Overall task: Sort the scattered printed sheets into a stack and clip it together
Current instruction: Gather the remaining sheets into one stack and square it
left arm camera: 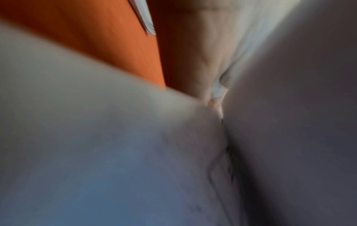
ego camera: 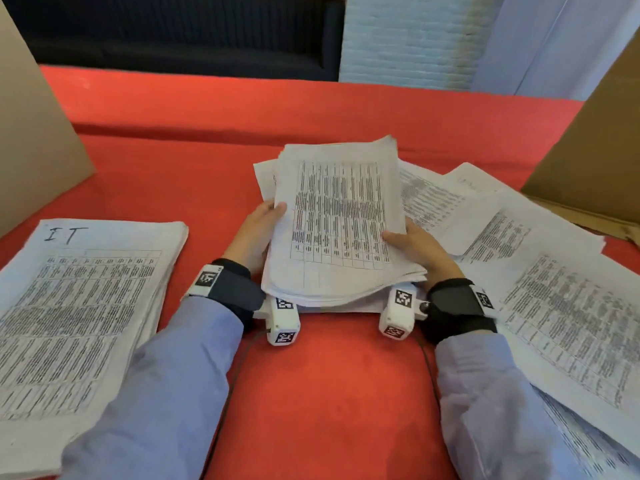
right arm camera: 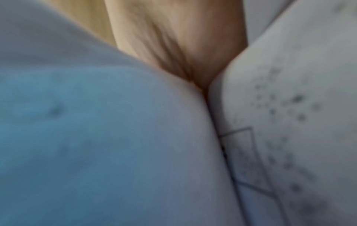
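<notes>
Over the red surface (ego camera: 329, 109) | both hands, left (ego camera: 254, 233) and right (ego camera: 417, 249), grip the stack (ego camera: 337, 220) mid-table | loose sheets (ego camera: 540, 258) lie right | risk: uneven edges could slip and fan while squaring

Red-covered bench before a dark sofa

Red cloth (ego camera: 311, 109) covers the bench; dark sofa (ego camera: 180, 32), white brick wall (ego camera: 408, 36) behind; cardboard panels (ego camera: 31, 126) flank both sides.
</notes>
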A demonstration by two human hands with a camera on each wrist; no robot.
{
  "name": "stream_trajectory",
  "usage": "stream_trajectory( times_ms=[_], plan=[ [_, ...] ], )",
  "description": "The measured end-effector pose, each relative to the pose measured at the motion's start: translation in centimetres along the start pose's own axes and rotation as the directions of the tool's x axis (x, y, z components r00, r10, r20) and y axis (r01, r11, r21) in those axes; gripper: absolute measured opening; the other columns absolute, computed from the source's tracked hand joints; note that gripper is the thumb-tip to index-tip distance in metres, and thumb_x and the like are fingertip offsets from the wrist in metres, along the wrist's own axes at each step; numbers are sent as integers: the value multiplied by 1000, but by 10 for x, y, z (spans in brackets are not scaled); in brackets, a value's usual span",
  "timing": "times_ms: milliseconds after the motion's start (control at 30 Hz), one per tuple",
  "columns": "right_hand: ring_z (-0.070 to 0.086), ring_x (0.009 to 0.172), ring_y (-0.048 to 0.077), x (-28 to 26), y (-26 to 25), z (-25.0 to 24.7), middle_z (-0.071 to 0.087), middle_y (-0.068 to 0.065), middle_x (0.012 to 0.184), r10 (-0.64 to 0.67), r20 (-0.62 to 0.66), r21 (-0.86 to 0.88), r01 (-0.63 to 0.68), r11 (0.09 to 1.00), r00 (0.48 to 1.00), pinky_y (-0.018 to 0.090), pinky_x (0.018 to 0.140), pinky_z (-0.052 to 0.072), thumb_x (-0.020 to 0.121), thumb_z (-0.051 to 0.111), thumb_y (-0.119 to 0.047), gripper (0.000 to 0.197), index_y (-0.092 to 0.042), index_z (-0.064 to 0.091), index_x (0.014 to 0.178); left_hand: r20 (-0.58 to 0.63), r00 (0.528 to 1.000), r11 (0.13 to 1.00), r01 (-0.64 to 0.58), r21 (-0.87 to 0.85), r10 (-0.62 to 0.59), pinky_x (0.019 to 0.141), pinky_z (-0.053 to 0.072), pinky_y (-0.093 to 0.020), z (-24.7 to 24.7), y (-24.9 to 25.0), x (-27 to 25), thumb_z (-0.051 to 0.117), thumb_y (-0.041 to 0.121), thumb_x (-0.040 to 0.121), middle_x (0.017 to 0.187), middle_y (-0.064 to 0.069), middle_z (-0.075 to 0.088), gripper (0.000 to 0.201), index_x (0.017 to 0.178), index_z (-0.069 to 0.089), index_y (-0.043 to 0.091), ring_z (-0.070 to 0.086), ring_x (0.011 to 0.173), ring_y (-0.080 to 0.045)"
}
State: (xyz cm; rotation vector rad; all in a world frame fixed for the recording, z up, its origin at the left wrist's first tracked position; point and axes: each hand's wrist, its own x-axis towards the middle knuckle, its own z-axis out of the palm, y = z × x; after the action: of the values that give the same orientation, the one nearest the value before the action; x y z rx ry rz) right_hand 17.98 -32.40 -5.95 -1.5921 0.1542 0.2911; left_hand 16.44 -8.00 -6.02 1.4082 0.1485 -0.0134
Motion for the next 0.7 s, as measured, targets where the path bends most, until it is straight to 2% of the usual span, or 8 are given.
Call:
stream_trajectory(
  times_ms=[33,100,200,367,433,567,633,700],
  plan=[
    [67,57,-2,2,-1,-4,64,7,104,-17,-55,45,20,999,998,10,47,49,98,49,-7,35,-8,47,133,-51,999,999,10,-49,-12,68,53,-23,-2,-1,4,44,19,98,97,-1,68,21,106,62,11,65,81,-12],
    [70,76,9,7,2,-10,64,11,118,-76,-160,132,98,986,984,17,63,55,98,51,-12,39,-8,45,136,-181,983,996,12,-85,-28,74,47,-23,-9,-7,18,45,15,97,97,-5,65,21,101,64,8,61,83,-14],
    [65,103,26,8,11,-11,63,9,123,-68,-301,326,169,930,951,42,88,54,99,47,-7,39,-13,43,137,-199,980,1000,0,-7,-1,95,41,-27,-15,-14,28,50,11,94,120,-10,61,31,124,55,6,57,110,-18],
    [65,103,28,15,19,-11,63,6,114,-13,-332,485,182,855,943,52,90,53,100,40,-2,37,-20,41,132,26,1000,994,15,110,-18,108,38,-34,-16,-26,37,62,15,84,134,-7,54,33,114,57,27,51,123,-20],
    [65,103,27,17,21,-11,64,4,113,0,-317,514,172,840,948,55,90,52,100,40,-3,37,-21,42,132,45,999,986,-5,169,-3,111,35,-37,-16,-30,40,66,14,80,135,-6,53,37,112,58,32,50,126,-21],
    [68,102,27,16,19,-10,66,7,118,-19,-297,516,178,838,955,52,82,57,100,41,-9,38,-21,43,136,124,992,952,-19,306,-20,108,39,-32,-11,-33,45,55,-2,88,136,-8,52,45,129,54,15,52,123,-20],
    [69,102,26,16,18,-10,67,7,117,-20,-324,529,199,825,946,52,82,57,101,42,-10,36,-22,46,134,80,997,950,-42,311,18,106,41,-33,-10,-34,47,51,-7,89,135,-9,54,46,131,53,12,54,121,-21],
    [69,101,26,18,17,-12,67,8,116,-28,-370,525,234,818,929,51,81,58,100,42,-11,32,-23,49,129,-99,985,934,-97,344,139,104,44,-31,-16,-31,49,49,-6,88,132,-9,56,47,132,53,11,56,118,-20]
  ],
)
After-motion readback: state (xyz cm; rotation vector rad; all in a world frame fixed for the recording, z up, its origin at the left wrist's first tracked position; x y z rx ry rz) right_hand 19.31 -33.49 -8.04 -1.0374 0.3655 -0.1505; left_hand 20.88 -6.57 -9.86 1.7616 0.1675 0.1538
